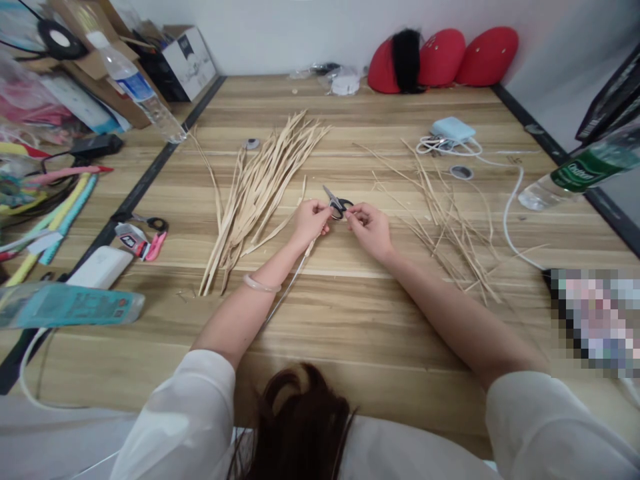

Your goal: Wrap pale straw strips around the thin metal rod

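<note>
My left hand [313,221] is closed in a pinch. From beneath it a thin white wire [293,281] runs down toward the table's front edge, with a bit of tan strip [310,248] at its upper end. My right hand [369,228] is pinched just to the right, and what its fingertips hold is too small to make out. Black-handled scissors [344,203] with parted blades are right behind the fingertips, apparently on the table. Left of my hands lies a thick bundle of flat, dried straw-like strips [270,177]. Thinner strips [450,227] are scattered to the right.
On the left are a water bottle [143,93], a teal bottle [75,305], a white power bank [103,267] and a second pair of scissors [155,223]. To the right, a blue charger [453,129] with white cable and a green-labelled bottle [580,170]. Red caps [443,59] line the back.
</note>
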### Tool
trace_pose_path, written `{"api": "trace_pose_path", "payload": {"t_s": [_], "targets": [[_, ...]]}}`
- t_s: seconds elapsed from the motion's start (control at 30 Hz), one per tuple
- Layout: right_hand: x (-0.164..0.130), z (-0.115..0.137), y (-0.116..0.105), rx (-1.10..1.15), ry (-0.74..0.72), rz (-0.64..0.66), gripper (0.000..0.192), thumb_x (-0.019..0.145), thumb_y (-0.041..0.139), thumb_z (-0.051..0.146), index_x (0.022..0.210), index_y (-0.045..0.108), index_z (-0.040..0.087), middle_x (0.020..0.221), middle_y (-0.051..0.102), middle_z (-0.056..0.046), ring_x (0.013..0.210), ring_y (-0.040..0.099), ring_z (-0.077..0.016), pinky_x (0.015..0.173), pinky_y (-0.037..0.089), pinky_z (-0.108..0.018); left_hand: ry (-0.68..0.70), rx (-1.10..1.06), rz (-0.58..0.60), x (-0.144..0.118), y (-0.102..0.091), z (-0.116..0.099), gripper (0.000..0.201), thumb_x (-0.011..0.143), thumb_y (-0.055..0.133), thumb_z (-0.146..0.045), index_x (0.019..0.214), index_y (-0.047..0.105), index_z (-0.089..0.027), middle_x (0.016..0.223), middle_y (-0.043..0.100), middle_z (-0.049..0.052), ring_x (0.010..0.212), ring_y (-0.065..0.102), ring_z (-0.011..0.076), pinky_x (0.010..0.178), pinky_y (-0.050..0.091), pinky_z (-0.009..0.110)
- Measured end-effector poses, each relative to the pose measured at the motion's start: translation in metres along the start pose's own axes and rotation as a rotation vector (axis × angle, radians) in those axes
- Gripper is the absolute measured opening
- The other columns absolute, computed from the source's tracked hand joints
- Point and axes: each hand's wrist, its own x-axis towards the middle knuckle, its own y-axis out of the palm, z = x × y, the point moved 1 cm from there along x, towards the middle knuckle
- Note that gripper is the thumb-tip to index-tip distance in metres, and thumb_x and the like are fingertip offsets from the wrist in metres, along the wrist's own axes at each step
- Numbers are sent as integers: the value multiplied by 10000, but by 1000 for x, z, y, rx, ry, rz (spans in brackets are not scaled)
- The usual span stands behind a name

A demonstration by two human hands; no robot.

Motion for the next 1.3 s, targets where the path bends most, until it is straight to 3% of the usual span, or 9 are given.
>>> {"api": "trace_pose_path", "payload": {"t_s": [0.33,0.8,1.07,1.3], "targets": [[0,1,0,2,-27,-89,93,729,600,268,755,603,179,764,651,-39,704,600,-147,631,495,-276,-1,-10,11,0,1,-1,135,761,589,-225,660,551,-143,515,552,-37,338,471,47,357,350,163],[7,-13,0,19,21,-125,87,711,619,226,772,580,176,712,602,-9,655,566,-123,616,467,-260,2,-19,20,0,1,0,138,752,608,-223,659,549,-141,523,550,-42,337,475,41,355,346,153],[7,-16,0,40,-4,-171,134,720,604,219,841,554,193,799,626,-21,681,587,-131,660,490,-279,-25,-9,11,-3,1,-5,114,757,597,-197,669,550,-141,537,560,-42,343,472,42,355,351,159],[8,-19,2,112,-15,-160,190,788,594,326,914,515,208,885,670,-52,758,645,-148,731,526,-301,-26,-23,17,-4,1,-7,106,759,591,-178,672,545,-139,537,556,-44,337,468,38,353,347,158]]}}
